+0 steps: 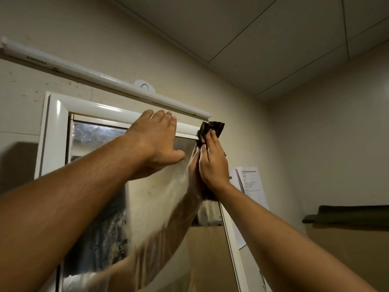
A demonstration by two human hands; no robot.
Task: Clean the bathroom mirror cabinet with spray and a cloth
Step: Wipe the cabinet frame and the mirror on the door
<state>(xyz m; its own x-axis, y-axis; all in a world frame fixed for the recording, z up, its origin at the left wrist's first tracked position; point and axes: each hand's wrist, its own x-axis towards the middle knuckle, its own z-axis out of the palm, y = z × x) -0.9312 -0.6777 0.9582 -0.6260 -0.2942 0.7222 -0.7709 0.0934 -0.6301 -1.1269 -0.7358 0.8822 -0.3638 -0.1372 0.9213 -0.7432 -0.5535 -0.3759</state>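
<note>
The white-framed mirror cabinet (54,127) fills the left and middle of the head view. Its mirror door (151,199) is smeared with wet streaks and reflects my arms. My left hand (155,140) lies flat with straight fingers on the cabinet's top frame and the mirror's upper edge. My right hand (212,163) presses a dark brown cloth (212,128) with straight fingers against the mirror's top right corner. The cloth sticks out above the fingertips and below the wrist. No spray bottle is in view.
A long white tube light (101,77) runs along the wall just above the cabinet. A printed paper sheet (250,182) hangs on the wall right of the cabinet. A dark green towel (353,216) lies on a ledge at the far right.
</note>
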